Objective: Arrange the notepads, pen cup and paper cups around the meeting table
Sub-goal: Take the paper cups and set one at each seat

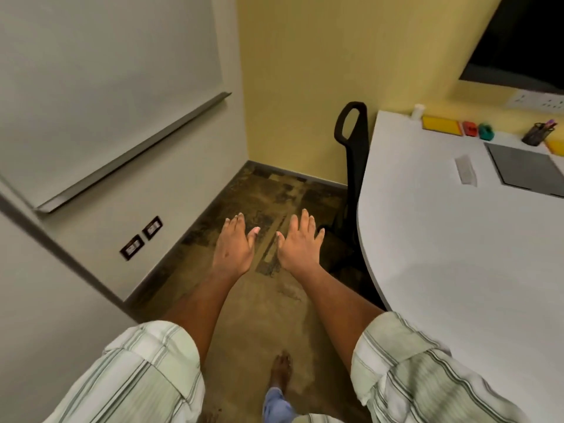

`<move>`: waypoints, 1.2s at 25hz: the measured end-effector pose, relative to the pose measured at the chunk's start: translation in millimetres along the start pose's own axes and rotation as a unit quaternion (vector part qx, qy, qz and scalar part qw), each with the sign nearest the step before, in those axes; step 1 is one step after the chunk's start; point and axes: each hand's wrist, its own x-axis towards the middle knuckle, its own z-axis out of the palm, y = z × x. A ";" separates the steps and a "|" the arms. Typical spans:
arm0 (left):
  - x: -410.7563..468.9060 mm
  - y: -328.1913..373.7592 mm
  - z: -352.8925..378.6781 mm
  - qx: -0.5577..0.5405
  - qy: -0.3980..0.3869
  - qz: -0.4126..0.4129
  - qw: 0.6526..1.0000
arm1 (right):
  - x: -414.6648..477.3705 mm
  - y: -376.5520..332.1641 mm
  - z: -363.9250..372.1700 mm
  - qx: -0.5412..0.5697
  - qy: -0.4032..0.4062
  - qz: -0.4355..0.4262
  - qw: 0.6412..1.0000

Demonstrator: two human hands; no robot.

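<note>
The white surface fills the right. Left of it, over the floor, the left hand and right hand reach out, fingers straight, holding nothing. At its far edge sit a yellow notepad, pen cup and paper cup.

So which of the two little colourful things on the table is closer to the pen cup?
The teal one. It sits on the side towards the pen cup, while the red one is next to the yellow notepad.
</note>
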 end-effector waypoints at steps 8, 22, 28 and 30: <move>220.5 -2.4 15.9 -0.023 0.006 0.027 0.999 | 212.5 -31.9 13.9 -0.005 -0.017 0.009 1.000; 580.4 -40.7 54.2 -0.020 -0.077 0.129 0.988 | 525.2 -80.8 54.8 0.032 -0.008 0.165 0.986; 714.3 -23.5 67.6 -0.015 -0.118 0.182 0.976 | 642.1 -94.1 47.1 0.049 0.038 0.207 0.976; 748.1 -13.4 83.9 -0.012 -0.132 0.208 0.969 | 676.7 -84.5 49.2 0.054 0.043 0.221 0.973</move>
